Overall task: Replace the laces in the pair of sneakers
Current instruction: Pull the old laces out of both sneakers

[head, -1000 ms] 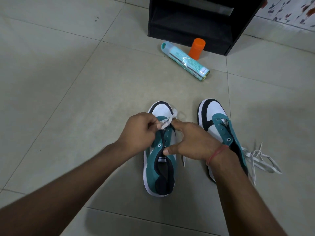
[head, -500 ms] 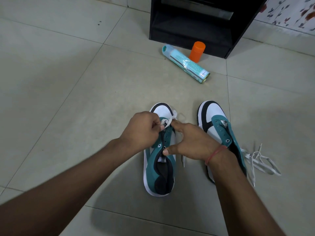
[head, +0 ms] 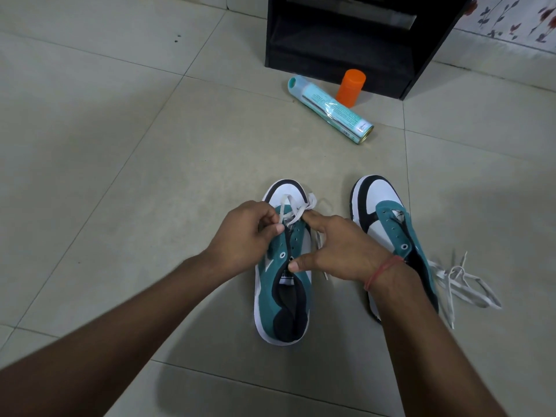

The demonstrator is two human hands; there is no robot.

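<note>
Two teal, white and black sneakers stand on the tiled floor, toes pointing away from me. Over the left sneaker (head: 281, 299) my left hand (head: 243, 236) pinches a white lace (head: 296, 207) that loops over the front eyelets. My right hand (head: 340, 248) rests on the same shoe, its forefinger at the lace near the front eyelets and its thumb on the tongue. The right sneaker (head: 380, 206) has no lace in its visible eyelets; my right wrist hides its heel. A loose white lace (head: 463, 281) lies tangled on the floor right of it.
A teal spray can (head: 331, 109) lies on its side beyond the shoes, with an orange cap (head: 350, 87) upright behind it. A black open cabinet (head: 355, 37) stands at the back. A floral cloth (head: 517, 16) shows at the top right.
The lace loop over the left sneaker's toe has been drawn up higher and wider between my hands. Both hands stay over the front eyelets.
</note>
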